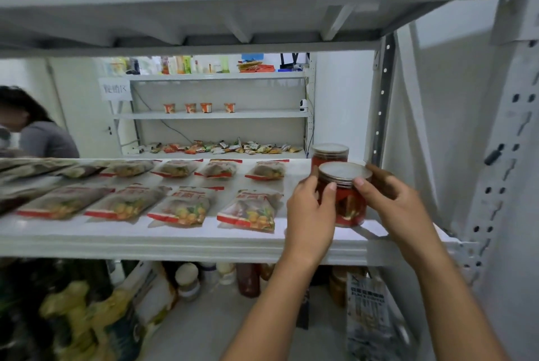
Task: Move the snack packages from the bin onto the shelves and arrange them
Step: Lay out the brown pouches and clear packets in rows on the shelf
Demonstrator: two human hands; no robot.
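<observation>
- The step in hand looks like arranging: a clear front jar [348, 206] with red contents and a silver lid stands on the shelf board [175, 239] at centre right of the frame, and both hands are on it.
- The left hand [310, 209] wraps the jar's left side, with the thumb across its front.
- The right hand [399, 203] grips the right side near the lid rim, thumb in front and fingers behind.
- A rear jar [330, 153] of the same kind stands just behind the front jar, touching it or nearly so; I cannot tell which.
- The flat snack packages [250, 211] lie in two rows across the same board, from left of the jars to the left edge of the frame.
- The bin is not in view, so what remains to move cannot be judged.
- The next move probably calls for squaring the front jar with the rear one, letting go without tipping it, then returning to the bin.
- Below, at lower centre, bottles [248, 279] stand on the lower level, and another person [43, 138] is at the left edge.
</observation>
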